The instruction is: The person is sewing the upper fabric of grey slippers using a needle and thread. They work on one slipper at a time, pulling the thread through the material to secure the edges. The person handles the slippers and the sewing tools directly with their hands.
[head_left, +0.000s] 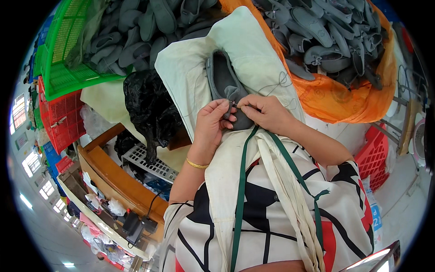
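A dark grey slip-on shoe (pixel 217 75) lies sole down on a pale cloth cushion (pixel 183 59) across my lap, its toe toward me. On its front sits a small grey bow (pixel 234 92). My left hand (pixel 210 120) pinches the shoe's front just beside the bow, thumb and forefinger pressed together. From the other side, the thumb and forefinger of my right hand (pixel 267 112) close at the same spot. A small dark, shiny bit shows between the fingertips, too small to make out. Thin dark thread (pixel 282 80) lies in loose loops on the cushion above my right hand.
Grey shoes fill a green crate (pixel 63 54) at the far left and an orange sack (pixel 335 99) at the far right. A black plastic bag (pixel 149 106), a red crate (pixel 59 113) and a wooden drawer unit (pixel 118 167) stand at left; another red basket (pixel 374 156) is at right.
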### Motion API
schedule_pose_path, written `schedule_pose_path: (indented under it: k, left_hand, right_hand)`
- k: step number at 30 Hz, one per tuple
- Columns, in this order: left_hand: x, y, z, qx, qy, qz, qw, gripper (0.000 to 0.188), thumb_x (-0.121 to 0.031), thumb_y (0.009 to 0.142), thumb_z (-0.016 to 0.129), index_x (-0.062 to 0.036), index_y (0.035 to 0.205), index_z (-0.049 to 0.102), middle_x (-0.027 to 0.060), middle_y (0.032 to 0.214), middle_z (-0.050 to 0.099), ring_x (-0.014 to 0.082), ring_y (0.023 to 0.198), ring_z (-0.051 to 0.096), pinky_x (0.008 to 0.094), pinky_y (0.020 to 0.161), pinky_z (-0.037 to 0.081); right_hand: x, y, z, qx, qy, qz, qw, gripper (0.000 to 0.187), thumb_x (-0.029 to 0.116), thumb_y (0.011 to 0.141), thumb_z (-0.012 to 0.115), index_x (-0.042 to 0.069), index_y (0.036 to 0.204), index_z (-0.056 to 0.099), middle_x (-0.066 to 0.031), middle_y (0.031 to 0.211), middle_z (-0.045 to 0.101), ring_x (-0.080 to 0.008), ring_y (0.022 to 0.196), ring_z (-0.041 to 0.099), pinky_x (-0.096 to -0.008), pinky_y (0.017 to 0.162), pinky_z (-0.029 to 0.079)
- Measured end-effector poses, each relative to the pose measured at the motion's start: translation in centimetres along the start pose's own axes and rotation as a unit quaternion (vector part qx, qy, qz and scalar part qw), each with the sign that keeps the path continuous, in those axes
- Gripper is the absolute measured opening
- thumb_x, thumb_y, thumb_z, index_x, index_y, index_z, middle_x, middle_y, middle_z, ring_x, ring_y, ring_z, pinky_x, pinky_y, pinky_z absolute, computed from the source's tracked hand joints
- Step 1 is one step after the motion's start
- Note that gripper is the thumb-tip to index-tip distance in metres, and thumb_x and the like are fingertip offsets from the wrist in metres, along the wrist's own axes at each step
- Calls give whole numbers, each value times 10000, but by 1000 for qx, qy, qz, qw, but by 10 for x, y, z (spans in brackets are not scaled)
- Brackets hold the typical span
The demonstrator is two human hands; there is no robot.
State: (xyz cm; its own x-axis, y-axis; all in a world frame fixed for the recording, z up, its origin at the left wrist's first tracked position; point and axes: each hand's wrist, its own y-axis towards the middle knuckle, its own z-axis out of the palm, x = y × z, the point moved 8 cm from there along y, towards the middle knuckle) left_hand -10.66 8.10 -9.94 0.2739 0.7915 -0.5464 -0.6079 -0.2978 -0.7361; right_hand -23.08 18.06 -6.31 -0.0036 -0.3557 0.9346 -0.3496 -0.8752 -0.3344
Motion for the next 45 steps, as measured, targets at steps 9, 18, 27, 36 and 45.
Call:
schedule_pose_path:
  k: [9,18,27,36,45]
  left_hand:
    - [1,-1,1,-2,-6,18,1000,192,-165,956,655,-8,1067,648,83,903,696,121,698,655,203,534,517]
    - [2,-1,1,2,-14,19,1000,192,-160,954,658,-8,1070,646,84,904,695,123,697,656,205,531,524]
    - [-4,-7,5,-4,-25,44,999,200,-145,939,676,-13,1087,650,65,908,687,120,710,647,203,539,515]
    - [-1,-8,2,-13,2,61,998,233,-96,879,741,-8,1078,658,35,852,661,81,703,610,190,545,486]
    - [-1,-8,1,1,27,25,999,189,-100,883,742,-28,1039,662,18,831,658,66,659,590,202,564,490]
  right_hand:
    - [1,1,1,-1,6,5,1000,166,131,929,579,42,1036,669,-117,850,689,-168,729,644,-277,700,501]
    - [-1,2,2,-1,4,0,1000,167,127,926,579,42,1036,672,-118,849,690,-162,726,640,-277,694,499]
    - [-3,2,3,15,41,37,998,153,115,939,582,24,1028,667,-52,811,673,-105,691,581,-254,660,474]
    - [-21,1,14,66,156,132,977,146,148,991,576,28,1036,645,30,745,580,-36,631,501,-200,569,407]
    - [-31,4,15,53,119,169,977,143,185,996,592,54,985,649,35,669,559,-29,573,503,-194,522,398]
